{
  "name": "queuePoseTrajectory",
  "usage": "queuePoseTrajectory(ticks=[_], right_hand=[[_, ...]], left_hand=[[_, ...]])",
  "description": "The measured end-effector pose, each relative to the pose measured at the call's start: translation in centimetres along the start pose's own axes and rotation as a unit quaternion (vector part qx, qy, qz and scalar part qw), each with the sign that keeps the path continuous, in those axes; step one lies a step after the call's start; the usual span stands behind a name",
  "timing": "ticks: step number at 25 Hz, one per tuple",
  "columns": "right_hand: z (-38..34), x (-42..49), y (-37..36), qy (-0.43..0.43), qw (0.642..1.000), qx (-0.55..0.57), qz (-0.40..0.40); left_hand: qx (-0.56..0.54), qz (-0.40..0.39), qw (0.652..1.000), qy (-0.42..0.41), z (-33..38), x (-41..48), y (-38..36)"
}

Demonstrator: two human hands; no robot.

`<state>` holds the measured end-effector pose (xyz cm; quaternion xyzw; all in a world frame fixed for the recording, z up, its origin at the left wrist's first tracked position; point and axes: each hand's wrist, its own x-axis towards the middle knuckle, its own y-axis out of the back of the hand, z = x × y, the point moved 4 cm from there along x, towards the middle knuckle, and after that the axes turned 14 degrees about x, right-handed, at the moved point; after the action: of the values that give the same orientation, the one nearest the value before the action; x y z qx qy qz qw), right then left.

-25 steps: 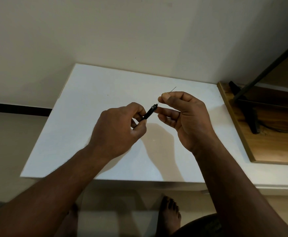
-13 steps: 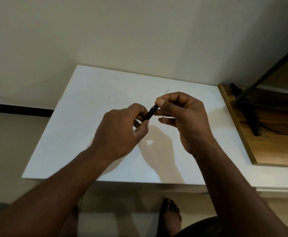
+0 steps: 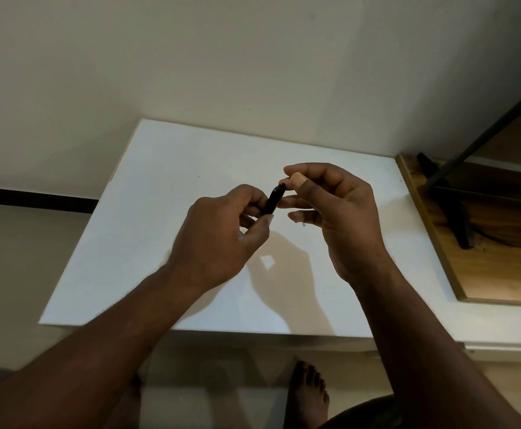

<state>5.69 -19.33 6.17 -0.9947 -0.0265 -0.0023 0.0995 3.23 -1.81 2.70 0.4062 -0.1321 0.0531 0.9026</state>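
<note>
Right hand (image 3: 342, 218) has closed down over the thin needle, now hidden, pinching the tip of the small black cylindrical holder (image 3: 273, 202); left hand (image 3: 219, 236) grips its barrel, probably steadying it above the white worktop (image 3: 166, 187).

A small black tube (image 3: 274, 199), seemingly plastic with a dull sheen, is held above a smooth, matt white tabletop (image 3: 175, 187). To the right lies a wood board (image 3: 500, 283) (brown, visible grain, lightly glossy). The wall (image 3: 191, 57) behind looks matt and painted.
</note>
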Motion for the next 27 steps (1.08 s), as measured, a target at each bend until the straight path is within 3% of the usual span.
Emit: queuePoseTrajectory(ticks=[8,14,24,27], right_hand=[[0.5,0.1,0.1,-0.011,1.000,-0.016,-0.006],[0.8,0.2,-0.3,-0.007,0.999,-0.046,-0.026],[1.2,0.4,0.2,-0.029,0.999,-0.031,0.019],[1.9,1.1,2.2,-0.046,0.988,-0.118,0.085]], left_hand=[[-0.013,-0.002,1.000,0.000,0.1,0.1,0.1],[-0.090,-0.033,0.995,0.033,-0.1,0.3,0.0],[-0.204,-0.074,0.971,0.104,0.0,0.5,0.0],[-0.223,-0.061,0.962,0.145,-0.5,0.7,0.2]])
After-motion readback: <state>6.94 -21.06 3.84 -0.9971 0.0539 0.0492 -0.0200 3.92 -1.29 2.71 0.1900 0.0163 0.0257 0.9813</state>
